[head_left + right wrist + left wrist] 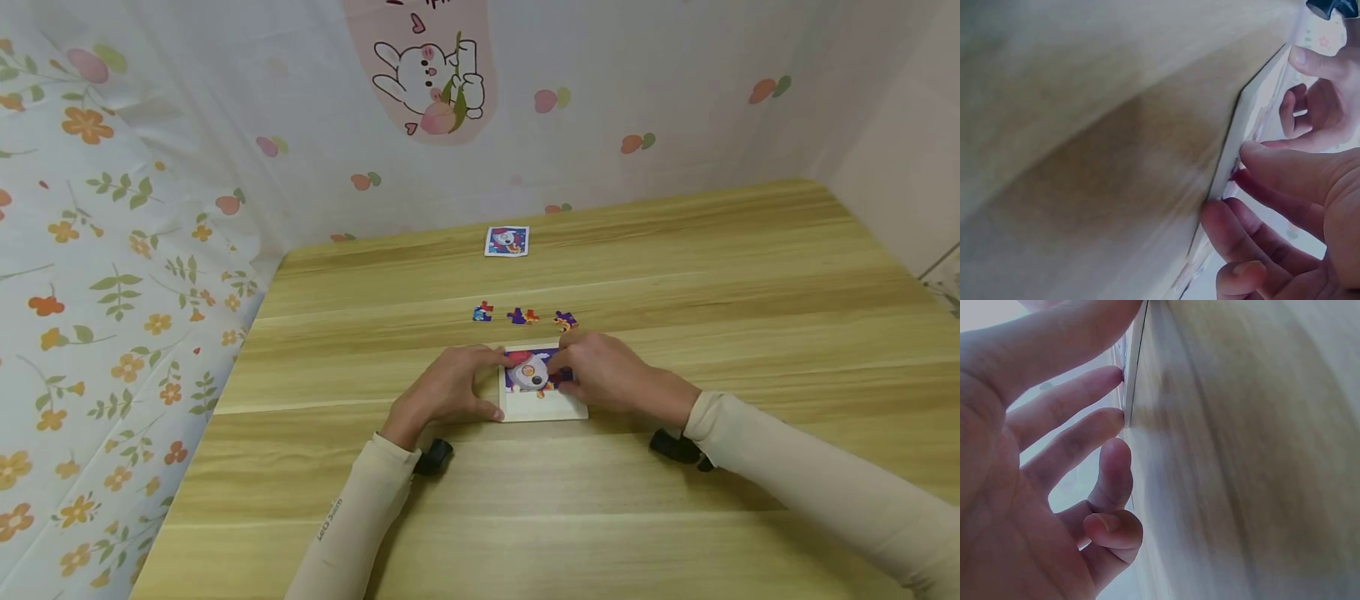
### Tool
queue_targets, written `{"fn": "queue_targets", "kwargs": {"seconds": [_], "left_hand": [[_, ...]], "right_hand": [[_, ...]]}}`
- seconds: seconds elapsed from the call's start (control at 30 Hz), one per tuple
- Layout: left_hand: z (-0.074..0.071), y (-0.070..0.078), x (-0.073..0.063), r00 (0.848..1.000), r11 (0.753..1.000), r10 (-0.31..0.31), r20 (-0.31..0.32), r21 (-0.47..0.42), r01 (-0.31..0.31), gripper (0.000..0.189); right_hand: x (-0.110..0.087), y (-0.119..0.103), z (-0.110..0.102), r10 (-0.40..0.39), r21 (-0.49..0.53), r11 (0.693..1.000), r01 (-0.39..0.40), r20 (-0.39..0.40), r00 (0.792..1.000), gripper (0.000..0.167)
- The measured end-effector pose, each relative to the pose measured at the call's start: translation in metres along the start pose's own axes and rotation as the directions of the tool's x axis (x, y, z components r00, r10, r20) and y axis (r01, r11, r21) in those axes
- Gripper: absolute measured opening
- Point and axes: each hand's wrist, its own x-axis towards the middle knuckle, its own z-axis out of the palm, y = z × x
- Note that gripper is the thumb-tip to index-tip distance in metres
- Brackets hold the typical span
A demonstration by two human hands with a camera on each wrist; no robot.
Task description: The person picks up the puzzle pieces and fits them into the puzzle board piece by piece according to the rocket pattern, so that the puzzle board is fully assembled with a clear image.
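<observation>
A white puzzle tray [543, 408] lies on the table, its upper part filled with a picture of a pale round-headed character on purple. My left hand [450, 387] grips the tray's left edge, thumb near the lower corner and index finger at the upper one. The left wrist view shows fingertips [1116, 375] against the tray's side. My right hand [611, 373] is over the tray's right side, thumb and index finger pinching a dark puzzle piece [562, 377] at the picture's edge. In the right wrist view other fingers [1219, 222] rest against the tray's rim; the piece is mostly hidden.
Beyond the tray lie three loose pieces: a blue-and-red one [483, 312], a purple-and-orange one [522, 317] and another purple one [566, 320] close to my right hand. A small reference picture card [507, 242] is farther back, near the patterned curtain [315, 167].
</observation>
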Motion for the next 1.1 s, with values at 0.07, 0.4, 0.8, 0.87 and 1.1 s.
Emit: {"fn": "queue_targets", "kwargs": {"seconds": [0.07, 0.4, 0.8, 0.87, 1.1], "left_hand": [[0.000, 0.000, 0.000, 1.000, 1.000, 0.000, 0.000, 0.000, 0.000, 0.072], [-0.002, 0.001, 0.001, 1.000, 1.000, -0.010, 0.001, -0.018, 0.010, 0.072], [-0.001, 0.002, 0.002, 0.999, 1.000, -0.029, 0.019, 0.000, 0.029, 0.071], [-0.001, 0.003, 0.002, 0.999, 1.000, -0.030, 0.023, 0.005, 0.030, 0.071], [-0.002, 0.005, 0.002, 0.999, 0.999, -0.026, 0.024, 0.025, 0.026, 0.070]], "right_hand": [[0.001, 0.001, -0.002, 0.007, -0.002, 1.000, -0.007, 0.021, 1.000, 0.016], [0.026, 0.020, -0.019, -0.066, 0.166, 0.986, 0.022, 0.260, 0.963, 0.011], [0.102, 0.031, -0.027, 0.041, 0.189, 0.977, -0.098, 0.286, 0.957, 0.009], [0.115, 0.029, -0.024, 0.107, 0.155, 0.976, -0.154, 0.277, 0.955, 0.010], [0.147, 0.015, -0.013, 0.311, 0.059, 0.939, -0.338, 0.266, 0.912, 0.026]]}}
